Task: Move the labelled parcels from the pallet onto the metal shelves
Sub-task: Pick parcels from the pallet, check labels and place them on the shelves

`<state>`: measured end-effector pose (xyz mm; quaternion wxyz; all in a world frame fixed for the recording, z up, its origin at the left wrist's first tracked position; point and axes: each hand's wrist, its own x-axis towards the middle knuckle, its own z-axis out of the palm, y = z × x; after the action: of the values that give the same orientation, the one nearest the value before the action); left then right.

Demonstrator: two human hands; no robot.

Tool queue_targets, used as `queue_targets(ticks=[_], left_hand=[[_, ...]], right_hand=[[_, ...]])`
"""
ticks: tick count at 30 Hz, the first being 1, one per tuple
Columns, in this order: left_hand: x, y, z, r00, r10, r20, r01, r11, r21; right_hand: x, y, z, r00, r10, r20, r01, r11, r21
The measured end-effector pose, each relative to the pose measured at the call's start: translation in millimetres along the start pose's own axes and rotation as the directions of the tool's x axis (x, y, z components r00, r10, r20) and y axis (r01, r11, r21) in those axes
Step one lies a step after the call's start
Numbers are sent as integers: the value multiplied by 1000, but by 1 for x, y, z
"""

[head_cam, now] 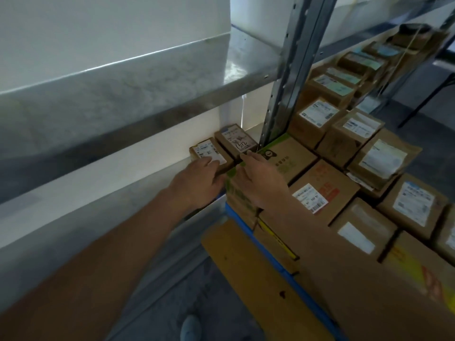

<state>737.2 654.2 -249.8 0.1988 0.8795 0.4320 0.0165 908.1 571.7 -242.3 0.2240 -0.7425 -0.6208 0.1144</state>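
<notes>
Two small parcels (222, 146) sit side by side at the shelf (73, 200) edge.

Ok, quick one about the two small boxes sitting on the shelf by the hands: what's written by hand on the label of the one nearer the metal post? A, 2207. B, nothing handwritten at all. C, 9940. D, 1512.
D: the small box next to the metal post has 1512 in black marker on its label, just beyond the right hand; the other small box under the left hand shows only print.
</notes>
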Motion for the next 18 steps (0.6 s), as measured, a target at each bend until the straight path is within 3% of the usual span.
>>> queue_targets(ticks=[10, 18], left_hand=[[29, -50, 1, 996, 82, 27, -81, 996, -31], [62, -70, 15, 998, 56, 37, -54, 997, -62]], right_hand=[[42, -26, 33, 999, 42, -14, -42, 997, -59], [92, -11, 57, 991, 71, 116, -63, 995, -76]])
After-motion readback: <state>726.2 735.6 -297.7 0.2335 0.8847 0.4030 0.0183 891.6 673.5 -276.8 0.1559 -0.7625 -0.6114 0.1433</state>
